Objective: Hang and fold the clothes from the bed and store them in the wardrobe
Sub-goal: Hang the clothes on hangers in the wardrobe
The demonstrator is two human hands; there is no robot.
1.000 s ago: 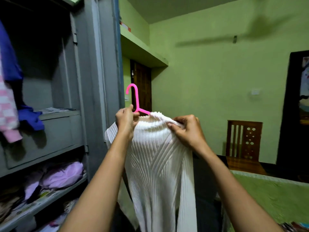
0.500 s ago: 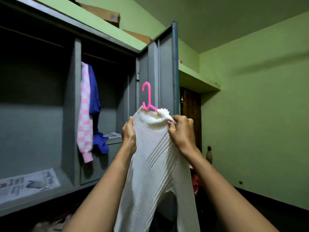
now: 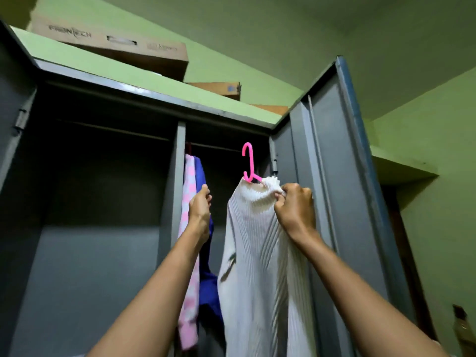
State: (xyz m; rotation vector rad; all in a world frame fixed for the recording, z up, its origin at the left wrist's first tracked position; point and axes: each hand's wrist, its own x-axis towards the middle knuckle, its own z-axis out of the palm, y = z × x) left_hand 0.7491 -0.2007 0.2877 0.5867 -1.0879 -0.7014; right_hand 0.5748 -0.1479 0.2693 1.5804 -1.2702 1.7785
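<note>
A white ribbed sweater (image 3: 257,253) hangs on a pink hanger (image 3: 248,163), raised inside the open grey wardrobe (image 3: 175,176). My right hand (image 3: 296,210) grips the sweater's collar and the hanger beneath it. The hanger's hook sits just below the rail (image 3: 219,148) of the right compartment. My left hand (image 3: 200,210) is off the sweater, its fingers curled on the edge of a blue garment (image 3: 206,284) hanging from that rail. A pink-and-white checked garment (image 3: 189,279) hangs beside the blue one.
The wardrobe's right door (image 3: 334,202) stands open just right of my right hand. Its left compartment (image 3: 90,202) is dark, with a rail near the top. Cardboard boxes (image 3: 116,45) lie on the ledge above the wardrobe.
My left hand let go of the sweater and moved left to the hanging clothes. My right hand lifted the sweater and hanger towards the rail, and my view tilted upward.
</note>
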